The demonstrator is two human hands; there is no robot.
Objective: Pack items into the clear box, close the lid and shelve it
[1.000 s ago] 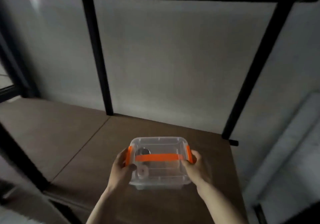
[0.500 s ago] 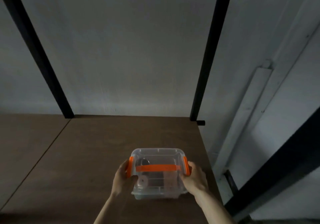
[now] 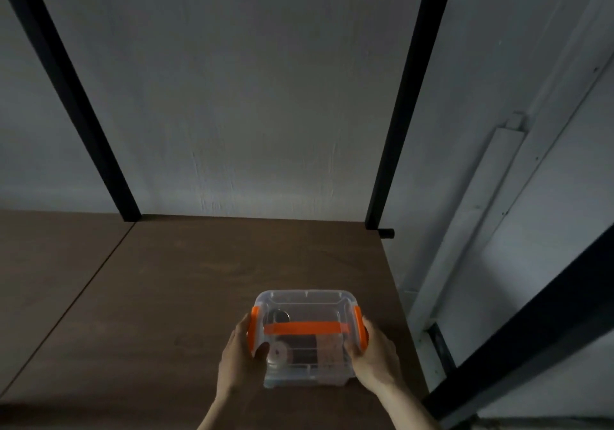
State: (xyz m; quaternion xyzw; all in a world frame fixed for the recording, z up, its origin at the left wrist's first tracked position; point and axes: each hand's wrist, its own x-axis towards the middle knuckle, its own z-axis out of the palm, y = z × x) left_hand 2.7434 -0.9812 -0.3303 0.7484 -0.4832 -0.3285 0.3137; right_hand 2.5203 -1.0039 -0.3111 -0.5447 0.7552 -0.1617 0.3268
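Clear box [image 3: 307, 336] packed, lid latched, resting near the shelf [image 3: 172, 283] front; left hand [image 3: 240, 360] and right hand [image 3: 372, 358] clasp its ends; only release remains.

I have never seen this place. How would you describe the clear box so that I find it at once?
Look at the brown shelf board in front of the grey wall, between the black posts. Near its front right part, the left hand and right hand hold a small clear box by its sides. Only it has an orange handle and orange side clips.
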